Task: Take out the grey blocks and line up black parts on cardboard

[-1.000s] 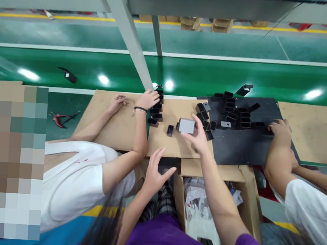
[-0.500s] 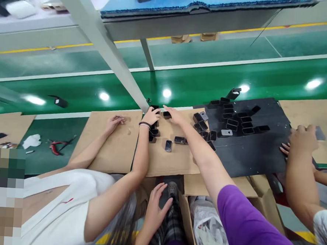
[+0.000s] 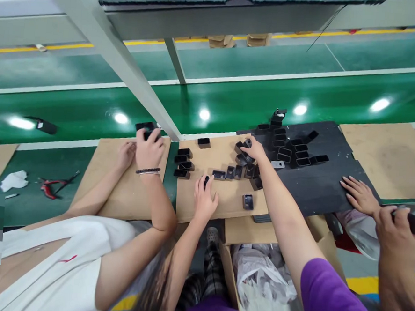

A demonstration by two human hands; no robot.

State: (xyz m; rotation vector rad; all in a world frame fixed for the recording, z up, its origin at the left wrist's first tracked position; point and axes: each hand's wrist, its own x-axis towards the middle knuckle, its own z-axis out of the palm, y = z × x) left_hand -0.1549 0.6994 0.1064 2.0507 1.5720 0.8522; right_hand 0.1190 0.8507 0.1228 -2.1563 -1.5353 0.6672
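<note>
My left hand is low over the cardboard sheet, fingers closed around a small black case that they largely cover. Farther up and to the right, my right hand has its fingers bent onto a black case at the top of a loose cluster. Between my hands runs a row of open black cases. One more case lies near the front edge, and another sits at the back.
At left, a co-worker's braceleted hand holds a dark case; several cases stand beside that person's board. More cases cover the black mat, where another person's hand rests. Red-handled pliers lie far left. A metal post slants down behind the table.
My left hand has risen from below the table edge onto a case. My right hand has moved right to the cluster. The co-worker's braceleted hand has moved left, lifting a dark case.
</note>
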